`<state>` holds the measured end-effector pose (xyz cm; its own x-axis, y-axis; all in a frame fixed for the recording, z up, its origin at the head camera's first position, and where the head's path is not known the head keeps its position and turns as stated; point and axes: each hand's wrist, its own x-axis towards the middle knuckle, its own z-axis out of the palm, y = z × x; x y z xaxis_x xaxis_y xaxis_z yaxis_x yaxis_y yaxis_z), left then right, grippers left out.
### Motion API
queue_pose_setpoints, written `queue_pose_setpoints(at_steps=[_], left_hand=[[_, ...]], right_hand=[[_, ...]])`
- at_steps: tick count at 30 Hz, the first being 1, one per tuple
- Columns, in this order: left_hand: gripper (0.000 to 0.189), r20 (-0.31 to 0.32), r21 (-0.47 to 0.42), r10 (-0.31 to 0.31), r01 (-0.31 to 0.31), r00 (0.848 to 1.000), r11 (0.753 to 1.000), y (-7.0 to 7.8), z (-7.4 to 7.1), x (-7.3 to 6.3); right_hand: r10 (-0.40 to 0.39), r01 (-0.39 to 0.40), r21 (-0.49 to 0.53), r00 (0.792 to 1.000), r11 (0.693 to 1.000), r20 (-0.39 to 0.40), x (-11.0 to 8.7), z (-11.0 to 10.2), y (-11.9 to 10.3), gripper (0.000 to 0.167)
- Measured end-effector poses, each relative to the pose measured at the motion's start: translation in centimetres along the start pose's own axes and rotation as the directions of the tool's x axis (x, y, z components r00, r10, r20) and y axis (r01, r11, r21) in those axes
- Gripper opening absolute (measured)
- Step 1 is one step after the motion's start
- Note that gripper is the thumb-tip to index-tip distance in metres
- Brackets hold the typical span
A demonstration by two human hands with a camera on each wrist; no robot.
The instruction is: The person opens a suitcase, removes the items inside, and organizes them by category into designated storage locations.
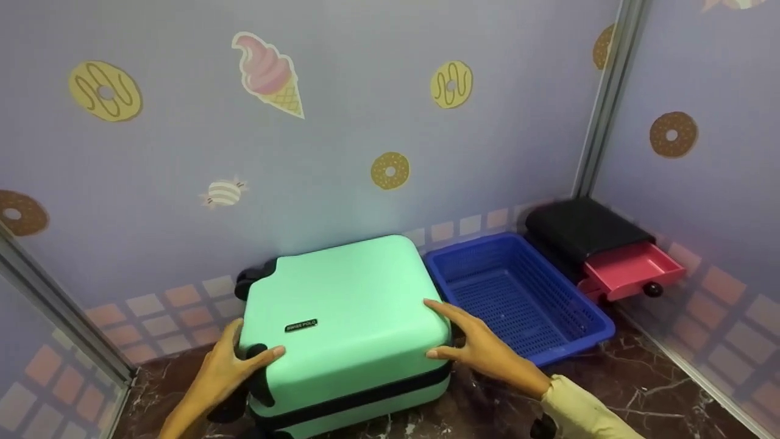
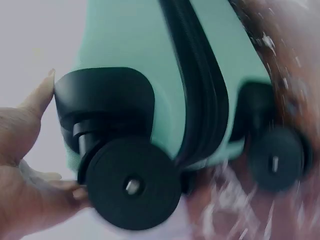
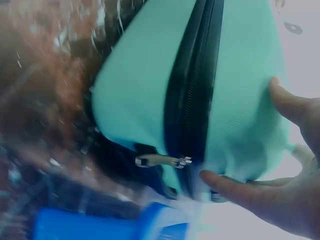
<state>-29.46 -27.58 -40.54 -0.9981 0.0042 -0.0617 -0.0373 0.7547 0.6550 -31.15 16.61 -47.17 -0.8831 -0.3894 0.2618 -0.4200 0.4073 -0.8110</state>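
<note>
A mint-green hard-shell suitcase [image 1: 341, 292] lies flat on the floor, with a small black name plate [image 1: 301, 325] on its upper face. My left hand [image 1: 228, 369] holds its left end, thumb over the front corner beside a black wheel housing. In the left wrist view, a black wheel [image 2: 133, 184] stands close in front of the fingers, partly hiding them. My right hand [image 1: 472, 338] grips the right end, fingers and thumb spread over the front corner. The right wrist view shows a black zipper band [image 3: 192, 95] and a zipper pull [image 3: 160, 160] near the fingertips.
Right of the suitcase stands a blue plastic basket [image 1: 551, 356]. Beyond it, a black box [image 1: 591, 228] has a pink drawer [image 1: 637, 268] pulled out. Walls with printed sweets [image 1: 390, 171] close in the dark marbled floor [image 1: 658, 390] at the back and sides.
</note>
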Motion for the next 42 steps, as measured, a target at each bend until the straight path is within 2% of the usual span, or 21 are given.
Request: queue_pose_setpoints(at_steps=[4,7,11,15,18,21,25,27,29,30,32,35,36,37,38,42], left_hand=[[0.118,0.035,-0.002,-0.007,0.007,0.999,1.000,-0.6,-0.3,0.3],[0.118,0.022,0.008,-0.008,0.008,1.000,1.000,-0.8,-0.5,0.3],[0.117,0.006,0.021,0.001,-0.002,1.000,1.000,-0.4,-0.4,0.5],[0.118,0.023,0.037,0.003,-0.004,1.000,0.999,0.2,0.0,1.0],[0.119,0.051,0.040,-0.003,0.001,0.999,0.999,0.6,0.1,1.3],[0.123,0.089,0.023,0.004,-0.006,0.996,1.000,1.1,0.1,1.4],[0.130,0.178,0.019,0.066,-0.071,0.982,0.997,1.5,0.2,1.2],[0.135,0.209,0.069,0.087,-0.103,0.974,0.992,1.8,0.2,0.8],[0.137,0.215,0.124,0.093,-0.121,0.972,0.985,2.1,0.4,0.4],[0.137,0.210,0.159,0.089,-0.124,0.974,0.979,2.3,0.5,0.3],[0.136,0.185,0.210,0.098,-0.137,0.978,0.968,2.7,0.6,0.1],[0.132,0.165,0.252,0.120,-0.159,0.979,0.955,3.0,0.8,0.0],[0.131,0.161,0.269,0.135,-0.175,0.978,0.947,3.0,0.8,-0.1],[0.130,0.157,0.292,0.158,-0.198,0.975,0.936,3.1,0.8,-0.1],[0.129,0.154,0.313,0.179,-0.220,0.972,0.924,3.1,0.8,-0.1],[0.122,0.141,0.380,0.277,-0.311,0.950,0.871,3.0,0.8,-0.2]], right_hand=[[0.105,-0.100,0.154,0.994,0.983,-0.025,-1.6,0.6,1.3,0.090],[0.162,-0.149,0.157,0.984,0.976,-0.074,-2.8,1.6,2.1,0.075],[0.136,-0.129,0.066,0.982,0.990,-0.129,-3.2,3.1,2.8,0.043],[0.103,-0.122,-0.081,0.973,0.989,-0.205,-2.8,3.7,3.4,0.012],[0.042,-0.108,-0.227,0.960,0.968,-0.278,-2.5,4.0,3.8,0.013],[-0.020,-0.096,-0.325,0.942,0.941,-0.336,-2.5,4.3,4.1,0.015],[-0.013,-0.089,-0.276,0.938,0.957,-0.347,-2.7,5.0,4.4,0.015],[-0.012,-0.074,-0.237,0.939,0.969,-0.343,-2.8,5.5,4.6,0.019],[-0.056,-0.038,-0.248,0.932,0.968,-0.358,-2.8,6.0,5.0,0.022],[-0.088,-0.016,-0.269,0.925,0.963,-0.370,-2.8,6.3,5.1,0.023],[-0.181,0.034,-0.345,0.897,0.938,-0.404,-2.7,6.7,5.5,0.024],[-0.325,0.084,-0.481,0.836,0.873,-0.442,-2.5,7.0,6.0,0.026],[-0.360,0.093,-0.518,0.821,0.850,-0.444,-2.5,7.0,6.0,0.026],[-0.379,0.094,-0.543,0.814,0.834,-0.440,-2.6,7.0,6.0,0.026],[-0.373,0.094,-0.543,0.822,0.835,-0.431,-2.7,6.8,5.9,0.024],[-0.246,0.063,-0.465,0.906,0.883,-0.345,-3.6,5.6,5.0,0.014]])
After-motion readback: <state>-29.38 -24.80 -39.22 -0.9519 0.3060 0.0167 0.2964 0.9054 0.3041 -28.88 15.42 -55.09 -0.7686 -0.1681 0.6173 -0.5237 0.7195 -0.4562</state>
